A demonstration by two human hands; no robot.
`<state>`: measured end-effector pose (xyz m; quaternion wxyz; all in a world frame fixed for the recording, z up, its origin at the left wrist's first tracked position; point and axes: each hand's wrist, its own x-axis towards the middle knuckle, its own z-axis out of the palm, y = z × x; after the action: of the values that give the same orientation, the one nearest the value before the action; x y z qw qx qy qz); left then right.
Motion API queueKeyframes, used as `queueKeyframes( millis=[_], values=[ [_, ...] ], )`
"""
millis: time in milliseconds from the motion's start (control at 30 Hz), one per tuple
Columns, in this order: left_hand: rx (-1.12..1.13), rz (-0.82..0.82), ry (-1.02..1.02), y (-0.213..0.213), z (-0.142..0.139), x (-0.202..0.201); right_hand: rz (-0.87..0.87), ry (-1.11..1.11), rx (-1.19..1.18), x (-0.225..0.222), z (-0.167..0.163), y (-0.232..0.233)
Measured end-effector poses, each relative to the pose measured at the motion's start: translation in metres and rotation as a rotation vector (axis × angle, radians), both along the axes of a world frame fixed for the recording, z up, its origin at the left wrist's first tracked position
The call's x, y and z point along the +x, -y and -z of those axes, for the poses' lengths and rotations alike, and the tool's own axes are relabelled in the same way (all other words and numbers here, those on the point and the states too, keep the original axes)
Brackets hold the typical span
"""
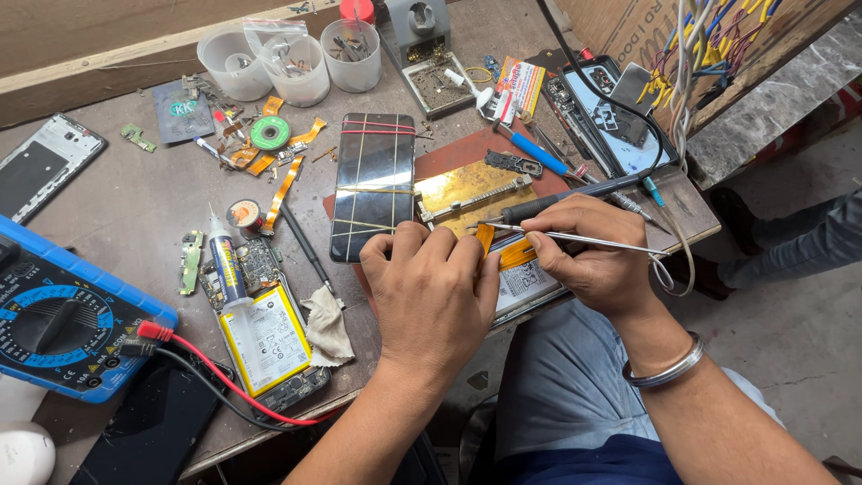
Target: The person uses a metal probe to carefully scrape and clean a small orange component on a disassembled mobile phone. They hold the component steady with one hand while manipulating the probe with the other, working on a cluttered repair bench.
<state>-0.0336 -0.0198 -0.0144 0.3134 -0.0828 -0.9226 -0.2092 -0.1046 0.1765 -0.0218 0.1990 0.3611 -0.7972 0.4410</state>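
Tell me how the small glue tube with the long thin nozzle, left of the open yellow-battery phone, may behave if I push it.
The glue tube lies on its side across phone parts, so it would probably roll or slide off them. It looks small and plastic, so likely light. Its thin nozzle may bend or snag on nearby parts.

Worktop (135, 207): brown wood, worn and stained, with a chipped front edge.
Back wall (81, 36): a plain brown board with a pale wood strip along its foot.
Floor (790, 314): grey concrete, rough and dusty.
Slab (772, 99): grey stone, at the right.
Light: bright and even, like daylight.
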Motion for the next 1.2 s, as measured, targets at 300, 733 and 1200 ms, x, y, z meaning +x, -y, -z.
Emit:
queueKeyframes(
  millis=[300,733,1200],
  values=[
    [-0.005,0.001,0.004,0.0000,0.0017,-0.0001,-0.023,-0.001,-0.002,0.0007,0.0000,0.0006],
    [0.011,-0.001,-0.001,0.0010,-0.0028,0.0018,-0.033,-0.033,0.033,0.0004,-0.0029,0.0023],
    [0.003,-0.002,0.012,0.0014,-0.0005,0.0011,-0.030,-0.028,0.026,-0.0001,-0.0021,0.0026]
  ],
)
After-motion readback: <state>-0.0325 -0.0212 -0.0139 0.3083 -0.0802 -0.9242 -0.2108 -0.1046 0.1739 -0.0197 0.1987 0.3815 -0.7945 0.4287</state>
